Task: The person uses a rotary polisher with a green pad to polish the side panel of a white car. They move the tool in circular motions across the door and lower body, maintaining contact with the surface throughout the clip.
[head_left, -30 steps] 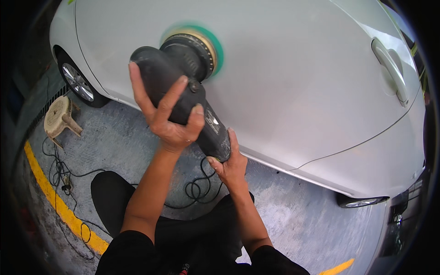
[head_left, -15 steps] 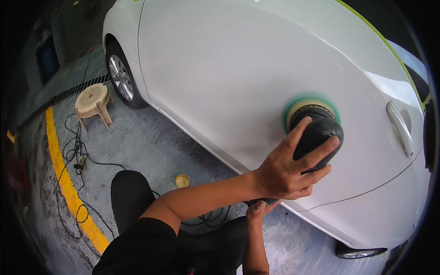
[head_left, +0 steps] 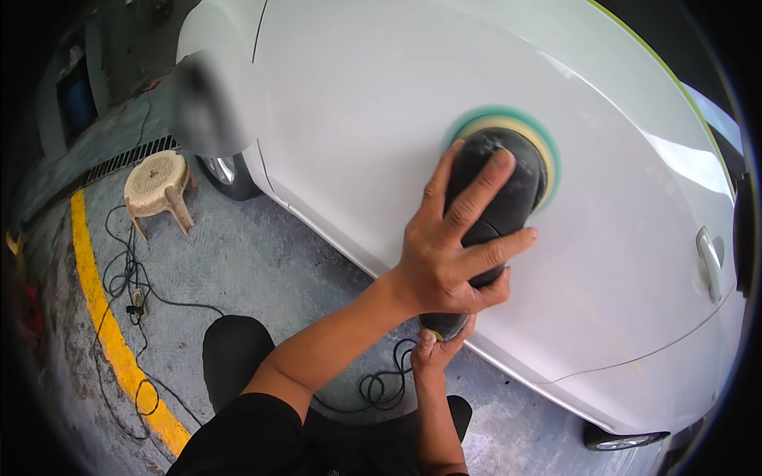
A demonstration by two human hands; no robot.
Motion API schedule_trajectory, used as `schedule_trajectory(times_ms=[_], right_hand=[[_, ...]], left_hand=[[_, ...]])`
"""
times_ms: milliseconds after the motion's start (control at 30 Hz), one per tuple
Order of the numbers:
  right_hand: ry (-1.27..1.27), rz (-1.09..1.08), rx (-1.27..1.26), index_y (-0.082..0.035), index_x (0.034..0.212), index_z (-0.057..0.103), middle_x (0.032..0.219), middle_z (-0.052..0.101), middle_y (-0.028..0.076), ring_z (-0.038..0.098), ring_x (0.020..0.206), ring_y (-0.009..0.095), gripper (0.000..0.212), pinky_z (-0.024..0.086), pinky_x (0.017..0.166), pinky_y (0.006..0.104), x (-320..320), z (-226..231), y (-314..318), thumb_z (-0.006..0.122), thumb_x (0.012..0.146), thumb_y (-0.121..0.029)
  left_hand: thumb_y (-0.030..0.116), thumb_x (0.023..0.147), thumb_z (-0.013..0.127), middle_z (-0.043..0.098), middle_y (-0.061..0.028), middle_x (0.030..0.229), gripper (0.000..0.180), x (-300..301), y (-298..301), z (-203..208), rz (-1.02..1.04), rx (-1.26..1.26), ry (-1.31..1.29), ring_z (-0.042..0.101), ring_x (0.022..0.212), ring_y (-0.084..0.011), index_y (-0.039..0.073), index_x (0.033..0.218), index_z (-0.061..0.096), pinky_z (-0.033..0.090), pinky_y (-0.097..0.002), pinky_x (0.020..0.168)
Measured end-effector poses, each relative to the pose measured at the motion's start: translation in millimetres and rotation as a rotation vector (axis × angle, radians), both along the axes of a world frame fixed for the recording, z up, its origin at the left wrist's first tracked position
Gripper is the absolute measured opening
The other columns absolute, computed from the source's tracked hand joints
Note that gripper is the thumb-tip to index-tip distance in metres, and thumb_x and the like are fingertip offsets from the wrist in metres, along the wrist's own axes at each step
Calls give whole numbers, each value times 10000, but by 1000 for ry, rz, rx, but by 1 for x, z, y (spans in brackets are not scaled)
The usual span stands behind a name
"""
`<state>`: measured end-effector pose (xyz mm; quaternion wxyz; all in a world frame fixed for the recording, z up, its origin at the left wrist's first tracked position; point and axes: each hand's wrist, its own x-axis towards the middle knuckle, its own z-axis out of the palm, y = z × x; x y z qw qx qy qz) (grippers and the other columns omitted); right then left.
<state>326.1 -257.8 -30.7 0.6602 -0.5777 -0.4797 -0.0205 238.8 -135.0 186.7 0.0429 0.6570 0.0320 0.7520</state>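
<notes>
A black power polisher [head_left: 508, 186] is held with its round green-and-cream pad [head_left: 553, 147] against the white car door [head_left: 357, 95]. The pad's rim looks smeared, as if spinning. My left hand [head_left: 452, 258] grips the polisher's body from above, its fingers spread along the black housing. Lower down, my right hand [head_left: 440, 349] is closed round the rear end of the handle; my left hand and wrist partly cover that grip. The side of the pad facing the door is hidden.
A beige plastic stool [head_left: 156, 178] stands near the front wheel [head_left: 226, 176], with a blurred patch over part of the car there. Black cable [head_left: 381, 389] lies coiled on the grey floor, more by the yellow line [head_left: 111, 333]. The door handle [head_left: 709, 266] sits at right.
The polisher and both my hands have moved left, the machine also higher on the door. A small yellow tub on the floor is no longer visible.
</notes>
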Motion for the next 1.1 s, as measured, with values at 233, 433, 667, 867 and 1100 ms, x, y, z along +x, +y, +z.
schedule_trajectory(times_ms=[233, 433, 667, 867, 1100], right_hand=[[-145, 11, -85, -15, 1627, 213, 1279, 657, 247, 691, 1131, 321, 1123, 542, 961, 402, -66, 50, 80, 703, 883, -698], [-286, -22, -325, -106, 1645, 203, 1133, 724, 277, 750, 994, 437, 1047, 600, 830, 455, -116, 91, 148, 795, 881, -510], [-611, 33, -277, -203, 1660, 246, 1046, 662, 217, 711, 780, 393, 974, 586, 662, 468, -166, 152, 217, 804, 888, -403], [-651, -46, -240, -250, 1645, 309, 976, 608, 179, 682, 758, 358, 883, 560, 632, 454, -160, 173, 190, 783, 908, -360], [-458, -63, -148, -226, 1647, 300, 1008, 636, 151, 688, 791, 334, 912, 556, 624, 420, -94, 166, 97, 797, 892, -349]], left_hand=[[187, 662, 724, 329, -273, 1644, 459, -78, 102, 1, 83, 16, -43, 424, 1462, -455, 174, 1111, 822, 468, -540, 1138], [132, 699, 727, 310, -267, 1650, 479, -142, 190, 9, -6, -19, -121, 427, 1471, -408, 104, 1172, 799, 437, -463, 1158], [54, 771, 706, 354, -173, 1663, 466, -212, 268, 35, 106, -210, -163, 486, 1422, -314, 66, 1231, 776, 411, -404, 1151], [74, 792, 734, 395, -179, 1625, 432, -189, 245, 64, 94, -139, -160, 506, 1410, -315, 113, 1218, 792, 409, -404, 1159], [33, 760, 748, 413, -193, 1596, 442, -100, 140, 95, -58, 44, -82, 571, 1335, -300, 106, 1193, 798, 501, -371, 1076]])
